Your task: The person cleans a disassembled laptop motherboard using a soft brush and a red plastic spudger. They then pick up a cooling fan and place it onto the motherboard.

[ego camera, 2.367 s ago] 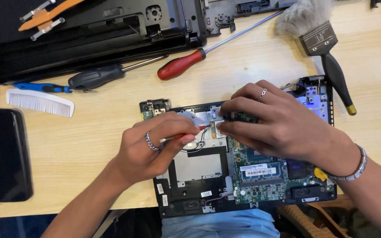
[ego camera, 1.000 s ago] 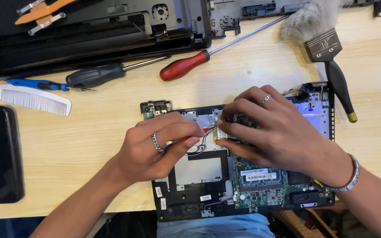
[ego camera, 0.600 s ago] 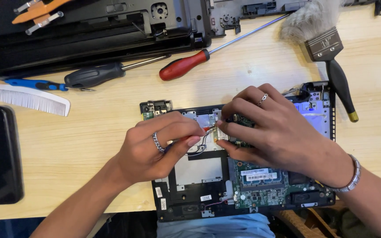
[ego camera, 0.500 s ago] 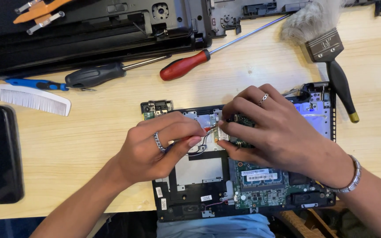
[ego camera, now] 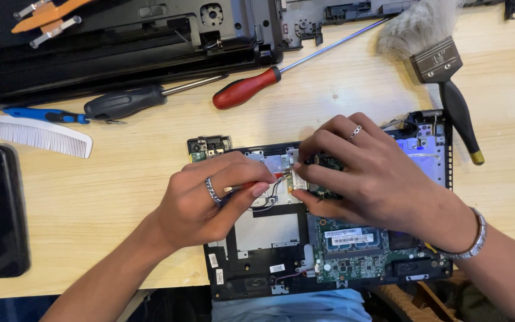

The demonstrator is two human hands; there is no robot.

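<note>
**Working a small card out of an opened laptop**

Pinching is being done from both sides here. A thin red-tipped tool (ego camera: 256, 184) is gripped in the closed left hand (ego camera: 210, 203), its tip aimed right at a small green card (ego camera: 301, 180). That card is pinched between the right hand (ego camera: 365, 173) fingertips, just off the tool tip, over the open laptop (ego camera: 269, 238). Thin wires (ego camera: 267, 200) are looped right below the pinch. A red screwdriver (ego camera: 247, 90) and a brush (ego camera: 442, 65) are left further up the table (ego camera: 120, 197), well away.
</note>
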